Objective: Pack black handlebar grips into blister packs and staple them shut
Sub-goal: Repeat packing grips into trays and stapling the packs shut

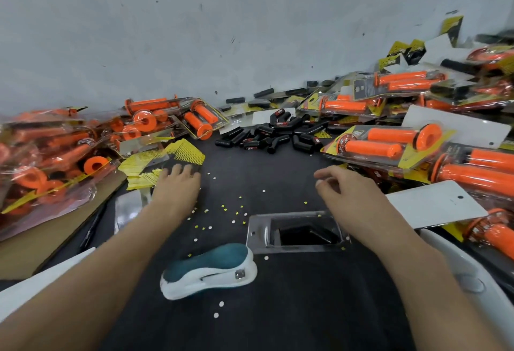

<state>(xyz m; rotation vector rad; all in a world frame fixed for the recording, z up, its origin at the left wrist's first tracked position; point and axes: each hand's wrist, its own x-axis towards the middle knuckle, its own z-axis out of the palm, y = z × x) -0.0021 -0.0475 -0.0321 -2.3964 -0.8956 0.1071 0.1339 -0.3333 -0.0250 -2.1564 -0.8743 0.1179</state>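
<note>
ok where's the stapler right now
The stapler lies low and centre in the head view, on the black table, just left of the clear blister pack.

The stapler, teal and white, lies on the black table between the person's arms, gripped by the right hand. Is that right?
Not quite. The head view shows the stapler lying there untouched; the right hand holds nothing, its fingers loose, farther off beyond the clear blister pack.

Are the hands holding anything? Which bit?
Nothing is gripped. The left hand rests straight fingers on the dark end of a yellow-and-black printed card; the right hand hovers empty.
</note>
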